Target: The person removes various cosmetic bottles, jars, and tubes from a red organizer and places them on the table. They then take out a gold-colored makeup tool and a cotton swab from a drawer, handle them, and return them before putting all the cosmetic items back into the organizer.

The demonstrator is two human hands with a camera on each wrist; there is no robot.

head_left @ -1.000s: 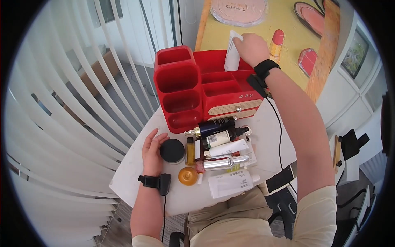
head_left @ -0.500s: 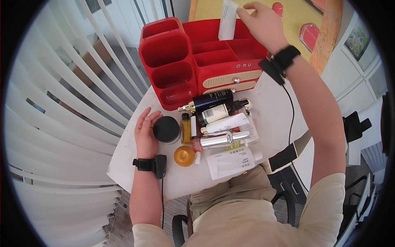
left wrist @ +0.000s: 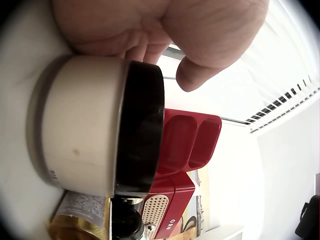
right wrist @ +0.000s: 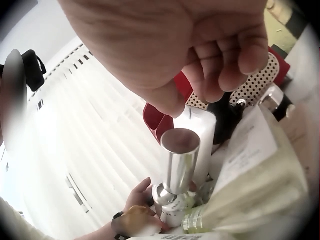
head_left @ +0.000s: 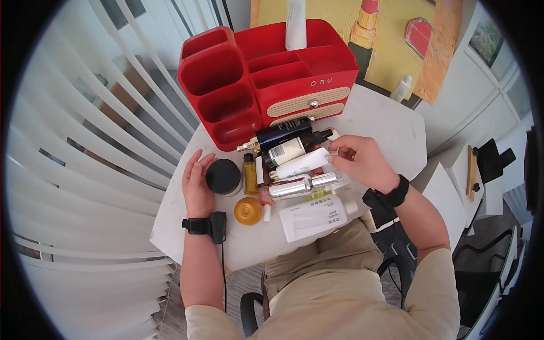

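"Why is the tall tube (head_left: 296, 25) upright in the red organizer (head_left: 300, 88)?"

"Its deep walls probably prop it. In front, the right hand (head_left: 365, 164) is at a smooth white tube (head_left: 306, 164), thumb and fingers parted."

"The left hand (head_left: 198, 184)?"

"Relaxed beside the round, black-lidded jar (head_left: 223, 177), perhaps guarding it."

White vertical slatted blinds (head_left: 102, 187) at left, glossy white panelled cabinet (head_left: 481, 73) at right, grey wood-look floor (head_left: 177, 303), pale daylight.
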